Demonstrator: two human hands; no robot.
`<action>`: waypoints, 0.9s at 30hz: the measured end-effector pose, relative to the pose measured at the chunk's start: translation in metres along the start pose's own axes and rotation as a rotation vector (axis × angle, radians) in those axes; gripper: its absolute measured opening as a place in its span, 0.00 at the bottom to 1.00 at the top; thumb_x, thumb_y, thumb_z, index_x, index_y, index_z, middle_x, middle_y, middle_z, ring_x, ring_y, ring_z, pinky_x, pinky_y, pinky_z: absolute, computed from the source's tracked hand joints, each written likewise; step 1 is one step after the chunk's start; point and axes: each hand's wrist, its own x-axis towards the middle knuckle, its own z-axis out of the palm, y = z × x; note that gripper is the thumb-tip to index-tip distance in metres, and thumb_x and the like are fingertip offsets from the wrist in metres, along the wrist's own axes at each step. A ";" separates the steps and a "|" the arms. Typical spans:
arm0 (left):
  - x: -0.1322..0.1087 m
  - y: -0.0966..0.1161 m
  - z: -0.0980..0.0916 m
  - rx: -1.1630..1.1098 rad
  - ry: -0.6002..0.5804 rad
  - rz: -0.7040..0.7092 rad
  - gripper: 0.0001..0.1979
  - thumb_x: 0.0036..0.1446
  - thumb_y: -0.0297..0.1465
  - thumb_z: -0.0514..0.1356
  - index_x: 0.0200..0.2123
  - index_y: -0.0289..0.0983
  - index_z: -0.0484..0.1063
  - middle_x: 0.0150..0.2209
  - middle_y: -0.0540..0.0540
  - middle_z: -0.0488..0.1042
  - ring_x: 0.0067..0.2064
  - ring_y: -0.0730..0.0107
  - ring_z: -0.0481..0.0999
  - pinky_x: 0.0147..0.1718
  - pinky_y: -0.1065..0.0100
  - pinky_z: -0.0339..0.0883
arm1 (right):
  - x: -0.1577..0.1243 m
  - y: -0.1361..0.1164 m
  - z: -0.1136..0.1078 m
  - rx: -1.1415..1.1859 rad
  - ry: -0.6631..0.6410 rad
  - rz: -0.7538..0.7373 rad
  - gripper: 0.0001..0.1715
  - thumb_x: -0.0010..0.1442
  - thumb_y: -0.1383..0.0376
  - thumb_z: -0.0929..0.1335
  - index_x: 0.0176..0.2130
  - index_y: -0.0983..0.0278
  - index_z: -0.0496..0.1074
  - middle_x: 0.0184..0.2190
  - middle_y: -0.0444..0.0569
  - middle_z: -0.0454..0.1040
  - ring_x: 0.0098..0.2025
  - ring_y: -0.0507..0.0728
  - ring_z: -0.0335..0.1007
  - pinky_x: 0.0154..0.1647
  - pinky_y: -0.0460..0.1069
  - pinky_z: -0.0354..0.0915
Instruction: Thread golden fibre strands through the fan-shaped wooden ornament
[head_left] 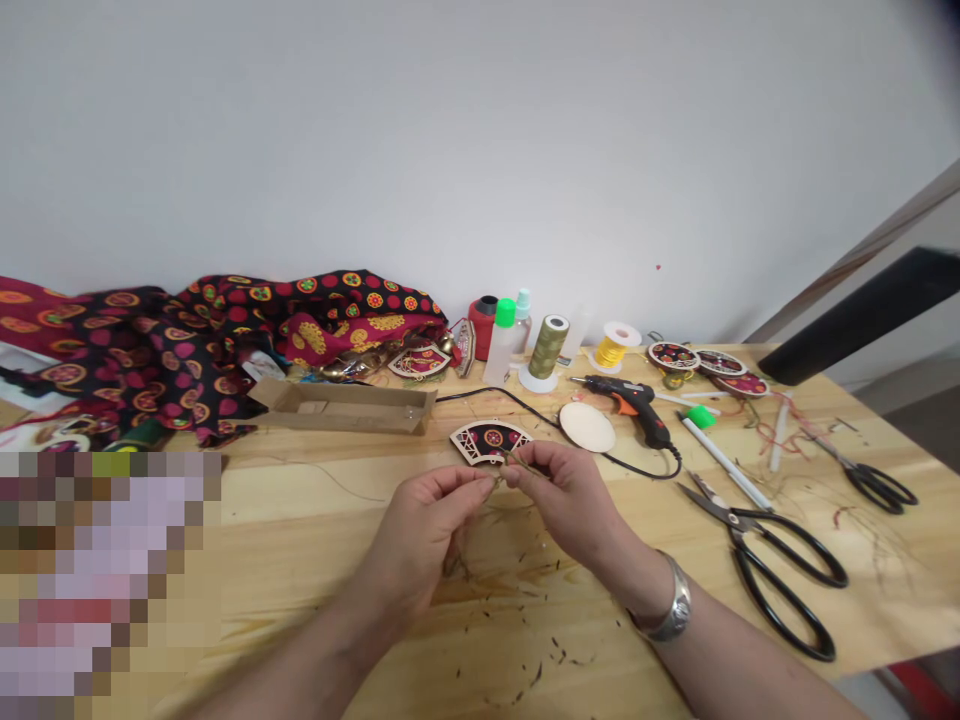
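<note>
In the head view, my left hand [433,520] and my right hand [570,505] meet over the middle of the table. Thin olive cord [528,464] is pinched between the thumb and fingers of both hands. Just beyond my fingertips lies a fan-shaped ornament [493,437], with a pale cut-out wooden frame around dark patterned fabric. The cord runs close to its lower edge; my fingers hide whether it is tied there. Loose strands hang below my left hand.
A cardboard box [337,410] and patterned cloth [180,345] lie left. Behind stand a green-capped bottle [501,345], an olive thread spool [547,350] and yellow cord spool [611,348]. Right are a glue gun [637,405], large scissors [776,560] and smaller scissors [877,485].
</note>
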 end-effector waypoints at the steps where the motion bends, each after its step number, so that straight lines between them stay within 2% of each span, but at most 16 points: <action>1: 0.000 0.000 0.000 -0.002 0.003 -0.002 0.09 0.44 0.34 0.63 0.26 0.33 0.75 0.15 0.57 0.57 0.16 0.85 0.49 0.13 0.80 0.41 | 0.000 0.000 0.000 -0.012 0.007 -0.008 0.06 0.48 0.65 0.66 0.23 0.66 0.67 0.19 0.40 0.63 0.23 0.49 0.55 0.24 0.44 0.54; 7: 0.001 -0.001 -0.003 -0.111 -0.027 -0.074 0.11 0.43 0.35 0.64 0.21 0.34 0.69 0.14 0.59 0.51 0.16 0.85 0.46 0.13 0.79 0.40 | 0.002 0.003 -0.001 -0.053 0.044 -0.064 0.05 0.50 0.67 0.66 0.24 0.65 0.67 0.20 0.41 0.65 0.24 0.49 0.57 0.26 0.44 0.55; 10: 0.001 -0.001 -0.004 -0.136 -0.060 -0.079 0.09 0.44 0.34 0.64 0.23 0.34 0.70 0.13 0.59 0.51 0.15 0.84 0.46 0.13 0.78 0.40 | 0.002 0.004 -0.001 -0.062 0.056 -0.084 0.05 0.50 0.67 0.66 0.24 0.65 0.67 0.21 0.41 0.66 0.24 0.49 0.58 0.27 0.44 0.56; 13: 0.000 0.000 -0.003 -0.082 -0.054 -0.046 0.08 0.43 0.34 0.64 0.25 0.34 0.73 0.13 0.59 0.53 0.15 0.84 0.47 0.13 0.78 0.41 | 0.001 0.004 -0.001 -0.073 0.057 -0.077 0.04 0.50 0.67 0.66 0.24 0.65 0.67 0.21 0.42 0.66 0.25 0.50 0.58 0.27 0.44 0.56; 16: -0.001 0.001 -0.002 0.060 -0.060 0.046 0.07 0.45 0.33 0.63 0.25 0.35 0.74 0.14 0.57 0.58 0.16 0.84 0.52 0.15 0.78 0.45 | 0.000 0.002 -0.001 -0.075 0.054 -0.068 0.05 0.50 0.67 0.65 0.24 0.65 0.66 0.20 0.42 0.65 0.25 0.50 0.56 0.26 0.44 0.56; 20: -0.003 -0.004 -0.003 0.464 -0.018 0.307 0.06 0.49 0.32 0.59 0.27 0.37 0.75 0.19 0.53 0.68 0.20 0.80 0.61 0.18 0.77 0.53 | 0.000 0.002 -0.002 -0.007 0.020 -0.030 0.06 0.50 0.67 0.65 0.24 0.66 0.66 0.20 0.41 0.63 0.24 0.49 0.55 0.25 0.44 0.54; 23: -0.003 -0.013 -0.007 0.765 0.028 0.666 0.06 0.51 0.28 0.57 0.30 0.37 0.75 0.23 0.50 0.73 0.24 0.76 0.68 0.24 0.75 0.59 | 0.000 0.001 -0.002 0.104 -0.013 0.032 0.06 0.51 0.66 0.65 0.24 0.66 0.67 0.19 0.40 0.62 0.22 0.48 0.53 0.23 0.43 0.52; 25: -0.002 -0.019 -0.010 0.924 0.020 0.900 0.07 0.52 0.26 0.56 0.33 0.37 0.74 0.24 0.50 0.74 0.24 0.76 0.69 0.25 0.74 0.60 | -0.002 0.000 -0.001 0.194 -0.023 0.078 0.07 0.50 0.65 0.66 0.24 0.66 0.66 0.19 0.40 0.62 0.20 0.46 0.50 0.20 0.43 0.49; 27: -0.001 -0.023 -0.012 1.044 0.011 1.035 0.08 0.53 0.25 0.55 0.34 0.37 0.73 0.23 0.50 0.72 0.24 0.75 0.68 0.25 0.73 0.59 | -0.003 -0.002 0.001 0.303 -0.036 0.119 0.08 0.50 0.64 0.66 0.24 0.66 0.64 0.18 0.39 0.62 0.18 0.45 0.48 0.18 0.43 0.46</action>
